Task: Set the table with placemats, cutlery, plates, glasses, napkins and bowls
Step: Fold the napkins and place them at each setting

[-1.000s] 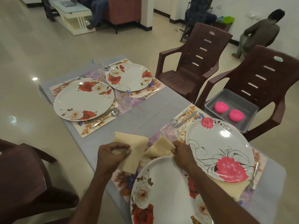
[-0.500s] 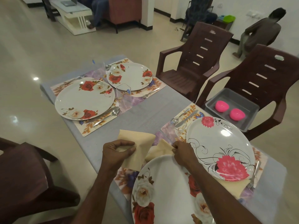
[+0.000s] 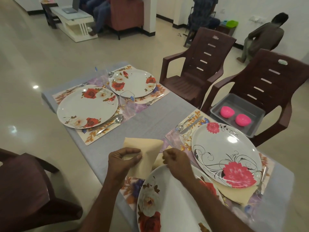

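Observation:
A beige napkin (image 3: 147, 148) lies folded at the near table edge, just beyond the nearest floral plate (image 3: 170, 198). My left hand (image 3: 123, 158) pinches its left part. My right hand (image 3: 177, 161) grips its right part above the plate's rim. To the right, a pink-flower plate (image 3: 224, 154) rests on a second beige napkin (image 3: 237, 193). Two rose plates (image 3: 87, 106) (image 3: 133, 82) sit on floral placemats at the far end, with cutlery beside them and a clear glass (image 3: 127, 104) between them.
Two brown plastic chairs (image 3: 197, 67) (image 3: 267, 91) stand along the table's right side. The nearer one holds a grey tray (image 3: 234, 102) with two pink bowls (image 3: 227, 111). Another dark chair (image 3: 25, 190) is at the near left. People are at the back of the room.
Both hands have drawn closer together, and the napkin's left part has been folded up and toward the right.

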